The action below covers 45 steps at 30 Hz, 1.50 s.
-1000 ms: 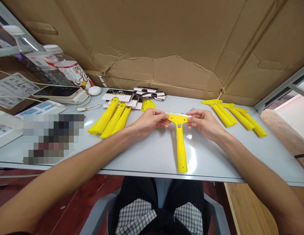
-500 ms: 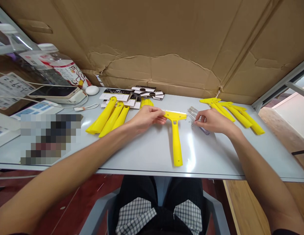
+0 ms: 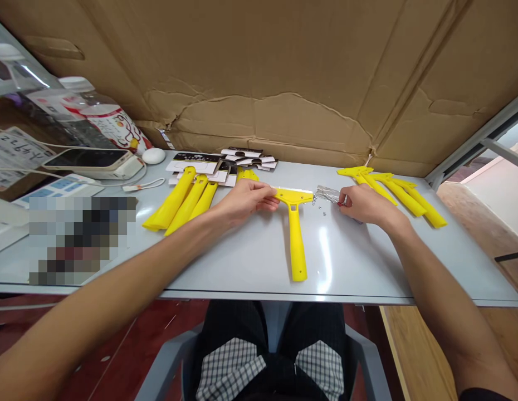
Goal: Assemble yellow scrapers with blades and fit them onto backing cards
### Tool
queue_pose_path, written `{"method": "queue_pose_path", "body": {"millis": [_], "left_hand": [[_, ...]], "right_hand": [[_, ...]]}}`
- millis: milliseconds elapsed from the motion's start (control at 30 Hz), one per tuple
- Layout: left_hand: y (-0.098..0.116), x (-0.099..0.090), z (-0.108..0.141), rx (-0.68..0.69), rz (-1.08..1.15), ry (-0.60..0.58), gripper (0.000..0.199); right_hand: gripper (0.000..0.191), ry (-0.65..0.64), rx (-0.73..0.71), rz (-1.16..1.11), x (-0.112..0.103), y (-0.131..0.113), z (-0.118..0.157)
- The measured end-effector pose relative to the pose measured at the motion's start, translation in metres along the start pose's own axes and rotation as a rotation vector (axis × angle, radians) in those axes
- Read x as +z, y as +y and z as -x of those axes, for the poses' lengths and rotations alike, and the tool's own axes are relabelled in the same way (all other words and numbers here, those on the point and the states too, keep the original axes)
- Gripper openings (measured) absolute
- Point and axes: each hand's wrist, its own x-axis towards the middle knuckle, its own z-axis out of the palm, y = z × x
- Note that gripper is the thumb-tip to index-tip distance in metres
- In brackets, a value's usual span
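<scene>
A yellow scraper (image 3: 298, 239) with a wide head lies with its handle toward the table's front edge. A pale strip runs along the top of its head. My left hand (image 3: 254, 197) pinches the left end of that head. Just past the right end, several tiny metal screws (image 3: 314, 199) are scattered beside a clear plastic packet (image 3: 327, 193). My right hand (image 3: 361, 204) rests over the packet's right side, fingers drawn together. A small reddish bit shows at the fingertips; what they grip is mostly hidden.
More yellow scrapers (image 3: 415, 203) lie at the right, and yellow handles (image 3: 186, 200) lie at the left by printed cards (image 3: 196, 162). A phone (image 3: 89, 158), a bottle (image 3: 111, 120) and a white oval object (image 3: 154, 156) stand farther left. Cardboard (image 3: 259, 72) walls off the back.
My right hand's fingers have closed in over the packet, covering more of the clear purplish piece there. My left hand stays on the scraper head. The whole view has shifted slightly.
</scene>
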Motion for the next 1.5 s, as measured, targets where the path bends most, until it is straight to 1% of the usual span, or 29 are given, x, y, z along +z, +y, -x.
{"method": "queue_pose_path", "body": {"millis": [167, 267, 333, 433, 567, 667, 767, 867, 1000, 1067, 1133, 1200, 1267, 1400, 1500], "left_hand": [[0.000, 0.002, 0.001, -0.007, -0.005, -0.003, 0.023], [0.000, 0.003, 0.001, -0.010, -0.019, 0.002, 0.023], [0.000, 0.003, 0.001, -0.011, -0.027, 0.001, 0.023], [0.001, 0.004, 0.002, -0.014, -0.033, -0.005, 0.021], [0.003, 0.005, 0.004, -0.029, -0.035, -0.001, 0.021], [0.003, 0.006, 0.005, -0.027, -0.036, -0.002, 0.022], [0.003, 0.007, 0.005, -0.026, -0.036, -0.005, 0.022], [0.004, 0.008, 0.006, -0.033, -0.040, 0.001, 0.022], [0.005, 0.012, 0.012, -0.044, -0.056, -0.014, 0.022], [0.004, 0.014, 0.015, -0.051, -0.067, -0.024, 0.021], [0.003, 0.017, 0.018, -0.057, -0.070, -0.035, 0.021], [0.000, 0.019, 0.019, -0.063, -0.072, -0.053, 0.021], [-0.004, 0.022, 0.021, -0.060, -0.069, -0.075, 0.021], [-0.010, 0.027, 0.024, -0.041, -0.055, -0.111, 0.020], [-0.011, 0.029, 0.027, -0.035, -0.061, -0.122, 0.020]], "right_hand": [[0.016, 0.032, -0.007, 0.021, 0.003, 0.010, -0.006], [0.016, 0.072, -0.022, 0.033, 0.002, 0.008, -0.005], [0.017, 0.123, -0.048, 0.043, 0.000, 0.004, -0.001], [0.017, 0.175, -0.140, 0.005, -0.002, -0.004, 0.005], [0.022, 0.119, -0.310, -0.092, 0.002, -0.011, 0.007], [0.025, 0.122, -0.367, -0.105, 0.009, -0.016, 0.005], [0.026, 0.154, -0.366, -0.083, 0.016, -0.025, 0.003], [0.023, 0.158, -0.327, -0.073, 0.021, -0.033, 0.004], [0.021, 0.169, -0.286, -0.060, 0.022, -0.035, 0.004], [0.021, 0.210, -0.294, -0.074, 0.021, -0.031, 0.003], [0.021, 0.307, -0.334, -0.140, 0.020, -0.028, 0.002], [0.021, 0.423, -0.408, -0.245, 0.021, -0.029, 0.002], [0.021, 0.507, -0.500, -0.335, 0.024, -0.035, 0.005], [0.019, 0.590, -0.683, -0.385, 0.036, -0.053, 0.011], [0.019, 0.607, -0.730, -0.366, 0.045, -0.063, 0.012]]}}
